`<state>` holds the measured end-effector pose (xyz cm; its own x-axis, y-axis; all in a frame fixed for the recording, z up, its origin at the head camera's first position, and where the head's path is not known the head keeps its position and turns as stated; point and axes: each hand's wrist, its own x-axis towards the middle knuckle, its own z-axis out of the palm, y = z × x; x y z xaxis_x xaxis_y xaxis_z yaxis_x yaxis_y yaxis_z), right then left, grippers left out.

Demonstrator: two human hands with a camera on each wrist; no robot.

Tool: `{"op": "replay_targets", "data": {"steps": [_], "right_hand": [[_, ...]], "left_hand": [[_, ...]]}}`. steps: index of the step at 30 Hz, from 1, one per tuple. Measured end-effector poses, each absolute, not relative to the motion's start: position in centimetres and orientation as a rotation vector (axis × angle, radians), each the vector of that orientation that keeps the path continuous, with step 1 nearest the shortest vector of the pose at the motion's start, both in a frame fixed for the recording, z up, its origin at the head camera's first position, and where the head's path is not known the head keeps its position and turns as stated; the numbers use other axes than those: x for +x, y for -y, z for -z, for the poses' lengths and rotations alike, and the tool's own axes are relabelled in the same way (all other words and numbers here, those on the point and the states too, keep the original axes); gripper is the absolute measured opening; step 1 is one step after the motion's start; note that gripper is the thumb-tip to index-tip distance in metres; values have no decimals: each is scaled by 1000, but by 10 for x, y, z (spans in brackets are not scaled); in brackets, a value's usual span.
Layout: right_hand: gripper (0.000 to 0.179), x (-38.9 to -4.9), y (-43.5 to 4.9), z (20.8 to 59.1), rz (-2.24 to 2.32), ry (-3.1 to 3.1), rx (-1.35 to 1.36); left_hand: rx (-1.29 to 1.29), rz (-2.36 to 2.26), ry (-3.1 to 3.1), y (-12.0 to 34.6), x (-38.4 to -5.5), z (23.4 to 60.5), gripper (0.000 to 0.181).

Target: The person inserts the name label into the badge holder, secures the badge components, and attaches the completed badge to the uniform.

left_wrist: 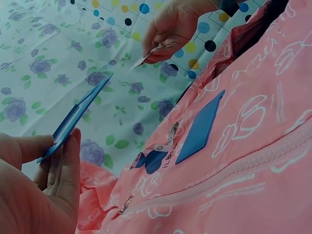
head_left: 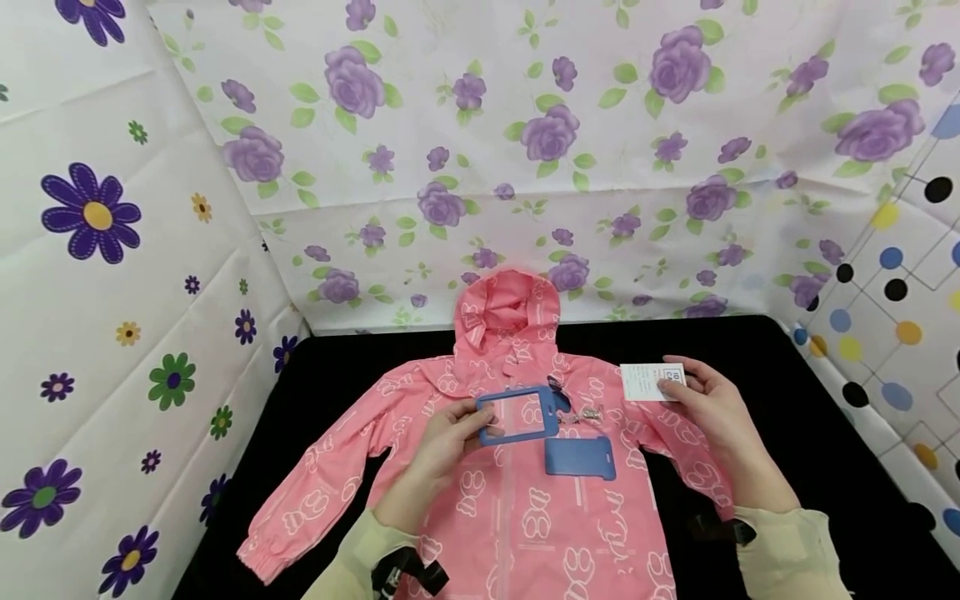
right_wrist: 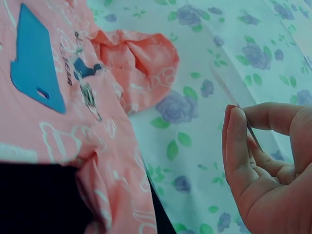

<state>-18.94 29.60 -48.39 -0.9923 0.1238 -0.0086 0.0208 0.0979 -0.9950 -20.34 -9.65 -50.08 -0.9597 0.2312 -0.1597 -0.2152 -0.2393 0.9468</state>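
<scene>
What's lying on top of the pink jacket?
A flat blue panel lies on the pink jacket, with a metal clip and a dark blue piece nearby. The cloth directly beneath them is covered.

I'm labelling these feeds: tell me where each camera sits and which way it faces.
Head: worn on the head, facing forward and down at the jacket; left hand, right hand and forearms show.
Left wrist: on that wrist, facing past the left hand and its frame across the jacket; the right hand shows beyond.
Right wrist: on that wrist, facing past the right hand and its card toward curtain and jacket; only the right hand shows.
Both wrist views share jacket and panel.
</scene>
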Motion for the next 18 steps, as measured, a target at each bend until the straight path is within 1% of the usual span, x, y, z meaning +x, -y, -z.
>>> {"op": "replay_targets", "data": {"steps": [8,18], "right_hand": [[61,-187,-284,484,-2079,2272,-106],[57,-184,-272,480,-2127,2241,-101]], "left_hand": [[1,-2320,-1659,91,-201,502,8],[13,-2338,-1638,85,-200,502,5]]}}
